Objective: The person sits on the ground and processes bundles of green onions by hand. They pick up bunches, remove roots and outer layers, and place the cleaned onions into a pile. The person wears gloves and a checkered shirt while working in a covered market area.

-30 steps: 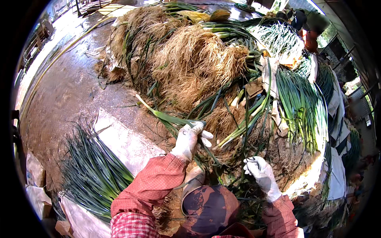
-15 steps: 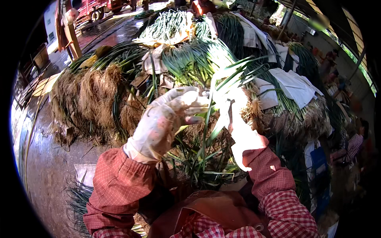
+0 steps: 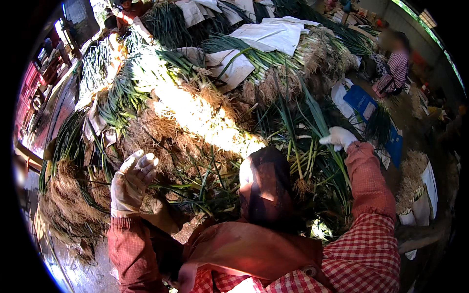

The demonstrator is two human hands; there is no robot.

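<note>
My left hand [image 3: 131,184], in a pale, stained glove, is raised at the left in front of the brown roots [image 3: 156,134]. Its fingers are loosely bent and hold nothing. At the right, my gloved right hand [image 3: 338,138] has its fingers curled round long green onion leaves [image 3: 314,113], which run up and down from it. Loose green onions [image 3: 293,155] with a small root tuft lie to its left. Between my hands is my dark, partly sunlit knee [image 3: 266,183], below which my reddish-brown apron [image 3: 244,251] spreads.
Bundled green onions with thick roots [image 3: 73,190] are heaped across the front and left. White sheets [image 3: 273,35] cover bundles farther back. Blue packaging [image 3: 360,101] lies at the right, near a seated person in a checked top [image 3: 396,68]. Another person [image 3: 128,12] is at the far left.
My view has swung to the right. My hands, close together before with green leaves at the right one, are now far apart, the right reaching out to the right among loose leaves.
</note>
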